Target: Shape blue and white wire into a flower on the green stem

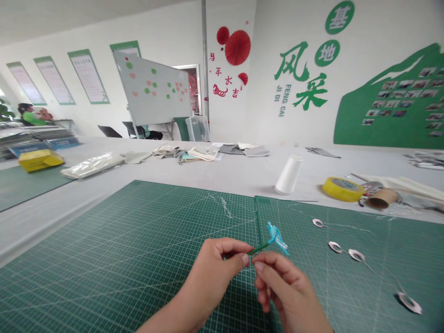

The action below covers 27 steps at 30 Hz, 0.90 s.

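Observation:
A small blue flower-like piece (276,237) on a thin green stem is held over the green cutting mats (166,222). My left hand (218,266) pinches the lower end of the stem between thumb and fingers. Close beside it, my right hand (282,282) has its thumb and index finger pressed together just below the stem; whatever lies between those fingertips is too small to make out. Right of the hands, several pale rings with threads, one of them a white ring (356,255), lie on the mat.
Beyond the mats stand a white thread cone (289,175), a yellow tape roll (343,188) and a cardboard tube (382,198). Fabric pieces (201,152) lie farther back. At left are a plastic-wrapped packet (93,165) and a yellow box (40,160). A person in green sits far left.

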{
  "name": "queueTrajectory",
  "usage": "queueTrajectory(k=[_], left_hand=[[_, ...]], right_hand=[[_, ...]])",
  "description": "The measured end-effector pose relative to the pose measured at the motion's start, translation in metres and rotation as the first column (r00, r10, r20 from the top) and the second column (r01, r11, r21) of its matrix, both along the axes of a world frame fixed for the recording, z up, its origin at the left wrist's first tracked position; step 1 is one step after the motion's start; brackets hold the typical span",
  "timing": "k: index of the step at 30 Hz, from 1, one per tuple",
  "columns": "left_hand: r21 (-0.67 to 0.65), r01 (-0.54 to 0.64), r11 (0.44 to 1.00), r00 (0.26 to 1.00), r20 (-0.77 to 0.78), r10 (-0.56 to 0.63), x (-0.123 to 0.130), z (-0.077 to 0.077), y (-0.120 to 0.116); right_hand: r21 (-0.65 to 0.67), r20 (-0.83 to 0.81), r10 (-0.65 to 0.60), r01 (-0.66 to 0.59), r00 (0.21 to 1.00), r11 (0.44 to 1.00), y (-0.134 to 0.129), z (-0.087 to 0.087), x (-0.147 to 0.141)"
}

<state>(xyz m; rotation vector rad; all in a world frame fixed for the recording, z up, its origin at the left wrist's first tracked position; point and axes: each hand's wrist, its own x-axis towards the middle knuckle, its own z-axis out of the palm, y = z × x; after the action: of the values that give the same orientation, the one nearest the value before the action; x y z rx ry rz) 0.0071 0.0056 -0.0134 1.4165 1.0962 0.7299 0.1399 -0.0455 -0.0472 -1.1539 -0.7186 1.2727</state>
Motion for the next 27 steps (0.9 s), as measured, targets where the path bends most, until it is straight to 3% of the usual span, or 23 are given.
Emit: queueTrajectory(k=[9, 27], left_hand=[[-0.162, 0.012, 0.987, 0.988, 0.153, 0.013, 0.0014, 0.0023, 0.0008], [-0.163, 0.023, 0.986, 0.989, 0.148, 0.002, 0.0015, 0.0046, 0.0007]], right_hand=[[0.050, 0.112, -0.005, 0.000, 0.994, 0.999, 0.0001, -0.0011, 0.0008], [0.033, 0.167, -0.020, 0.015, 0.986, 0.999, -0.0009, -0.0011, 0.0013]])
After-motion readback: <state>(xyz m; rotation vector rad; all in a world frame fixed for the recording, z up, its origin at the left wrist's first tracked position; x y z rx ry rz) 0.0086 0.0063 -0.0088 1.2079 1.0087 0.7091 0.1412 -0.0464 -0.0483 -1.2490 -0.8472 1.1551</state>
